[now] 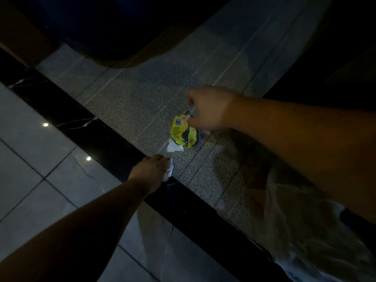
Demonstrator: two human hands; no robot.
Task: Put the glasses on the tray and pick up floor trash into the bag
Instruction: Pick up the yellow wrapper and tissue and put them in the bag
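A crumpled yellow snack wrapper (183,132) hangs just above the grey carpet, and my right hand (209,107) pinches its top edge. A scrap of white paper (174,147) lies on the carpet right beside the wrapper's lower left. My left hand (152,169) is closed around a wad of white paper (169,167) at the carpet's edge. A clear plastic bag (301,226) hangs under my right forearm at the lower right; how it is held is hidden. No glasses or tray are in view.
A black marble strip (97,131) runs diagonally between the carpet (142,94) and glossy pale floor tiles (40,165). Dark furniture (97,27) looms at the top left, and another dark mass fills the top right. The scene is dim.
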